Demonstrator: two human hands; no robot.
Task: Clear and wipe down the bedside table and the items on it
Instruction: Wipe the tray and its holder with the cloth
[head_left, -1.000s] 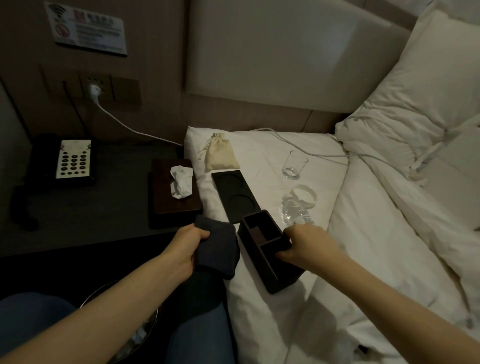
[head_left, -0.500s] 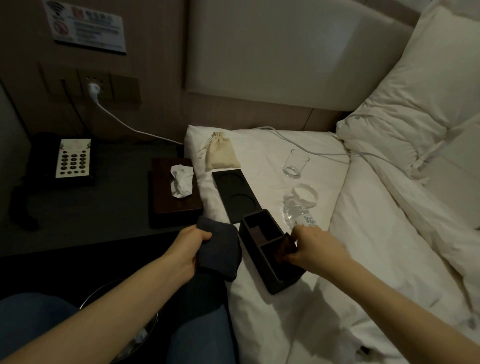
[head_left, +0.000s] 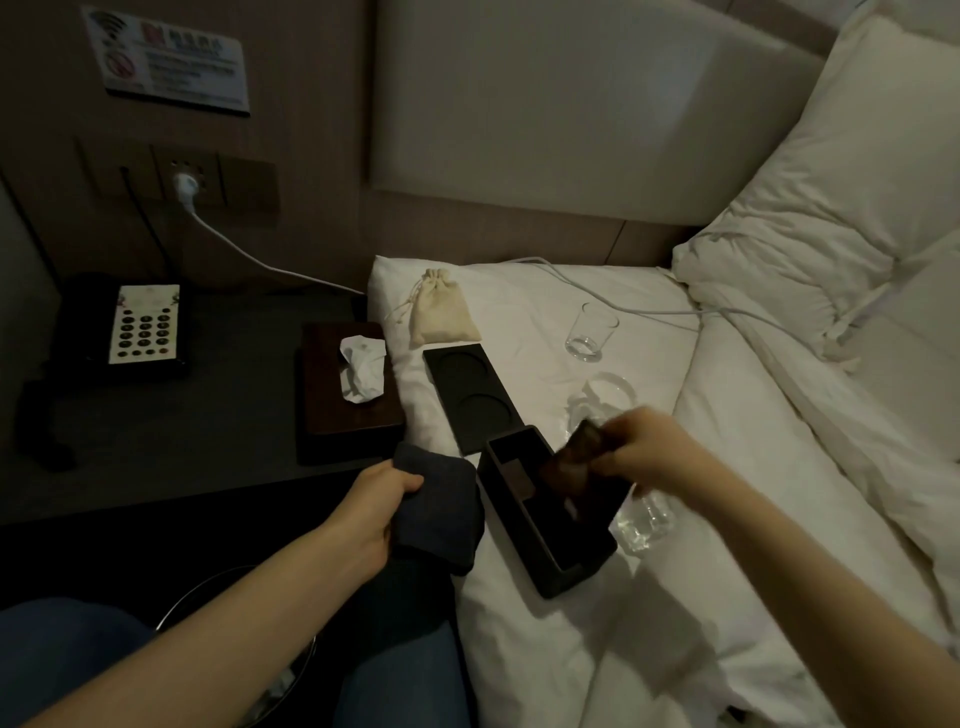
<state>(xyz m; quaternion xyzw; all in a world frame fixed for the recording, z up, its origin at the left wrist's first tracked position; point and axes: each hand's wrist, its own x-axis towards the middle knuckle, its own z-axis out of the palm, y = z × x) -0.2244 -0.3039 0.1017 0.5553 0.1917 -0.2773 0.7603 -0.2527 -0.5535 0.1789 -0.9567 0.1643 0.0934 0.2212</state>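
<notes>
Pinching a dark card (head_left: 574, 462) above the black box (head_left: 550, 525), right hand (head_left: 641, 449), left hand (head_left: 374, 506) gripping folded cloth (head_left: 439, 506)

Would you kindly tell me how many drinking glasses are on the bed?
2: one glass stands upright near the white cable; another glass lies on its side just beyond the right hand, partly hidden.

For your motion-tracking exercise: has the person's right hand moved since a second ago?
Yes. The right hand has lifted off the black wooden organiser box on the bed, rising toward the clear drinking glass and holding a small dark packet.
</notes>
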